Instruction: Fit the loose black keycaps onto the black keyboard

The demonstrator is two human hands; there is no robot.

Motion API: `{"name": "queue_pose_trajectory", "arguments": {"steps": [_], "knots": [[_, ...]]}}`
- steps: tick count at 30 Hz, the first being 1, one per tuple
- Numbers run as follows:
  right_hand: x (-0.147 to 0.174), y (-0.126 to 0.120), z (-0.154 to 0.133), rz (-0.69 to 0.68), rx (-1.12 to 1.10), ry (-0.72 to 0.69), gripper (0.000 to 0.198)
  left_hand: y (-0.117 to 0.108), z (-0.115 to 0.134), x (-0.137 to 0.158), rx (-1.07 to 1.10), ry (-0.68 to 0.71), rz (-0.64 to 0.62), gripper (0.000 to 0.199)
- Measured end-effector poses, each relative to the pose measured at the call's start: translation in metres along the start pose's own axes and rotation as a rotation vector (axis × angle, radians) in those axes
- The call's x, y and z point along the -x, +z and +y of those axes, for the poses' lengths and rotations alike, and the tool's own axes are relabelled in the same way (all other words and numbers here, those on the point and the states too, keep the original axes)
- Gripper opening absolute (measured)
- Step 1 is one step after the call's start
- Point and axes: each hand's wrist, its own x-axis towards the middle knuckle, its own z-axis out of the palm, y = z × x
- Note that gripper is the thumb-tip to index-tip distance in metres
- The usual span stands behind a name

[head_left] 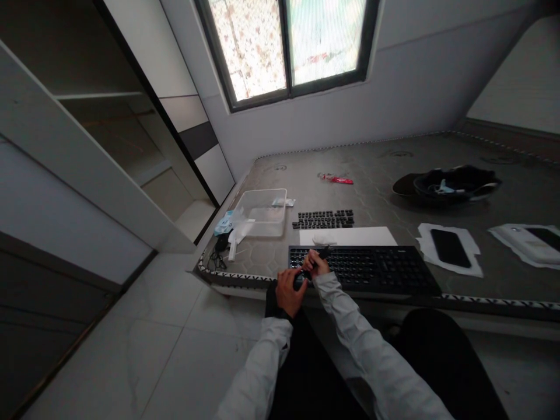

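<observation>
A black keyboard [394,271] lies along the near edge of the bed-like surface. At its front left corner is my left hand [290,291], its fingers curled around a small dark part that I cannot make out clearly. Close beside it, over the left keys, my right hand [315,264] grips a slim dark pen-like tool [325,251]. Behind the keyboard a white sheet [367,235] carries a crumpled white cloth or tissue [324,240]. Several rows of loose black keycaps [326,219] are laid out beyond the sheet.
To the left stands a clear plastic box [262,216], with a dark cable [217,259] and wrappers nearby. A red packet [343,180] lies farther back. On the right are a black cap [455,184] and a phone [450,248] on white wrapping.
</observation>
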Motion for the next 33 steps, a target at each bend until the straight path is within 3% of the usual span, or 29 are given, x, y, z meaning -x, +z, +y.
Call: {"name": "queue_pose_trajectory", "arguments": {"steps": [12, 18, 28, 33], "knots": [[0.002, 0.011, -0.015, -0.070, 0.001, -0.008, 0.057, -0.003, 0.000, 0.000, 0.016, -0.011, -0.027, 0.030], [0.008, 0.012, -0.040, -0.034, 0.056, -0.131, 0.057, -0.003, 0.001, 0.000, -0.013, -0.019, -0.050, 0.033], [0.060, -0.032, -0.080, 0.078, 0.200, -0.284, 0.049, -0.014, 0.009, -0.013, -0.165, 0.033, -0.108, 0.036], [0.077, -0.039, -0.083, 0.131, 0.303, -0.311, 0.048, -0.015, 0.015, -0.024, -0.076, -0.029, -0.123, 0.021]]}}
